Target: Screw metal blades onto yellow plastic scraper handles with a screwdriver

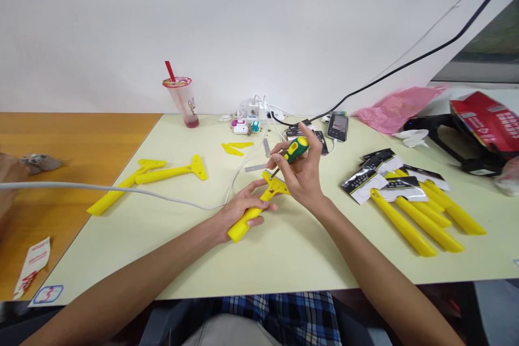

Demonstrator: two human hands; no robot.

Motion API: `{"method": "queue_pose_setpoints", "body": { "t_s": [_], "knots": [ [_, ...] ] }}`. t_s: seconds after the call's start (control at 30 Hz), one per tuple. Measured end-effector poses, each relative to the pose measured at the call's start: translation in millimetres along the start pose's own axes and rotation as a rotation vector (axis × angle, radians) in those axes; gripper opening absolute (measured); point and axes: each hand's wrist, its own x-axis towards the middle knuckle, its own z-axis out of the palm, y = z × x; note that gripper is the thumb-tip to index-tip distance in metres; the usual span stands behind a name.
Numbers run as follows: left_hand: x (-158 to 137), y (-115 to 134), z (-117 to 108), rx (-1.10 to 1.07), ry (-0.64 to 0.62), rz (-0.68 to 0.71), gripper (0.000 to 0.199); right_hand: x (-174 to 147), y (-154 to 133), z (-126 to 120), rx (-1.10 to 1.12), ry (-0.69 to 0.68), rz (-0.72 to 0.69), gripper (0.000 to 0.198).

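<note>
My left hand (239, 208) is wrapped around a yellow scraper (247, 223), its wide head tilted up and to the right over the table. My right hand (302, 173) grips a green and yellow screwdriver (295, 150) by the handle. The screwdriver's tip meets the scraper's head, though the exact contact spot is too small to make out. Just behind the head lies a flat grey blade (255, 168), with another blade (266, 147) farther back. Two small yellow plastic plates (239, 145) rest to the left of the blades.
Two yellow scrapers (174, 173) lie at left, beneath a white cable (162, 186). More yellow scrapers with black-and-white card packaging (399, 186) are piled at right. A cup with a red straw (184, 101), a power strip (253, 110) and a phone (338, 126) stand or lie along the wall.
</note>
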Motion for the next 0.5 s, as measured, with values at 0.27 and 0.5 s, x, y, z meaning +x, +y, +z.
{"method": "queue_pose_setpoints", "body": {
  "t_s": [0.27, 0.5],
  "knots": [
    [0, 3, 3, -0.020, 0.071, -0.019, 0.071, -1, -1, -14, -0.086, -0.115, -0.033, 0.061],
    [-1, 3, 5, 0.000, 0.040, 0.010, 0.068, -5, 3, -13, -0.169, 0.020, -0.110, 0.068]
  ]
}}
